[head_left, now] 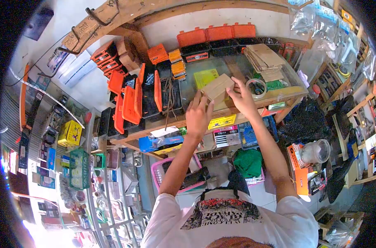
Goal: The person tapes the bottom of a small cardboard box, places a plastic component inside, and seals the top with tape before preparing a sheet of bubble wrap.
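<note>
Cardboard (pixel 217 86) sits at a slant between the person's 2 hands, over the front part of a glass-topped table (pixel 231 64). Left hand (pixel 198 113) has its fingers at the near left edge; whether they pinch it or just rest there, I cannot tell. Right hand (pixel 243 98) takes the right end between thumb and fingers, the other fingertips slightly spread. Behind the cardboard lies a yellow sheet (pixel 205 77). Just right of the right hand is a roll of tape (pixel 256 88), and beyond it a stack of brown card (pixel 265 60). Toward the left end stand black cases with orange lids (pixel 132 105); 3 more open cases (pixel 219 45) line the back. Below the table, a pink basket (pixel 155 171) stands on the floor.
</note>
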A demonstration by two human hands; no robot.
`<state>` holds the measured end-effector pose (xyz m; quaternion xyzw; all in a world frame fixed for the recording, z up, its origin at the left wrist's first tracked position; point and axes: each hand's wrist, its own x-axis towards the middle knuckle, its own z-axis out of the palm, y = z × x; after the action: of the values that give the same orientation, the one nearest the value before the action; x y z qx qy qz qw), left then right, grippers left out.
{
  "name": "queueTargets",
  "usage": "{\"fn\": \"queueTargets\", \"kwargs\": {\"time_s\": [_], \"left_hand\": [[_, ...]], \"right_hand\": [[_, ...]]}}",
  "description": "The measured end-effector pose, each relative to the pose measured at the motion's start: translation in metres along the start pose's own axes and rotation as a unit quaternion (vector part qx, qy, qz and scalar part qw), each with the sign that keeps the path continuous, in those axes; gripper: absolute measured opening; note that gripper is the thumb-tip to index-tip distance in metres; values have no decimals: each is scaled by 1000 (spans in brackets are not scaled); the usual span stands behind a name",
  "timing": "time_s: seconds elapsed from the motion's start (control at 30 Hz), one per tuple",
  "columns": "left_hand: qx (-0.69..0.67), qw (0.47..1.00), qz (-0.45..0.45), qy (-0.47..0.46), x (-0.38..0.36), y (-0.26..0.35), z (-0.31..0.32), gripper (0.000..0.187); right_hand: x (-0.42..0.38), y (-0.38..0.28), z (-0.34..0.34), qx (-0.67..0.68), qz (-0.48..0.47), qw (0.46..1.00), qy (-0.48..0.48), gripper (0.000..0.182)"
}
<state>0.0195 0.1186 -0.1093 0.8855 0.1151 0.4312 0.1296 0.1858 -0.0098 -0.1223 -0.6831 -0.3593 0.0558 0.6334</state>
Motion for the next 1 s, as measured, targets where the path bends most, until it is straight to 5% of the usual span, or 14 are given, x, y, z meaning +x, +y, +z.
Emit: {"fn": "queueTargets", "kwargs": {"time_s": [0.33, 0.53, 0.77, 0.87, 1.0], "left_hand": [[48, 993, 58, -86, 13, 0, -20, 27], [82, 982, 19, -171, 15, -11, -21, 34], [61, 985, -40, -154, 10, 0, -24, 31], [83, 990, 15, -109, 10, -2, -20, 28], [151, 973, 50, -166, 16, 6, -31, 24]], "right_hand": [[-13, 3, -2, 15, -2, 1000, 7, 64], [-21, 6, -1, 9, -23, 1000, -5, 67], [-26, 12, -1, -83, -45, 996, -1, 76], [-26, 14, -1, -39, -81, 996, 6, 76], [-28, 10, -4, -59, -79, 995, -6, 76]]}}
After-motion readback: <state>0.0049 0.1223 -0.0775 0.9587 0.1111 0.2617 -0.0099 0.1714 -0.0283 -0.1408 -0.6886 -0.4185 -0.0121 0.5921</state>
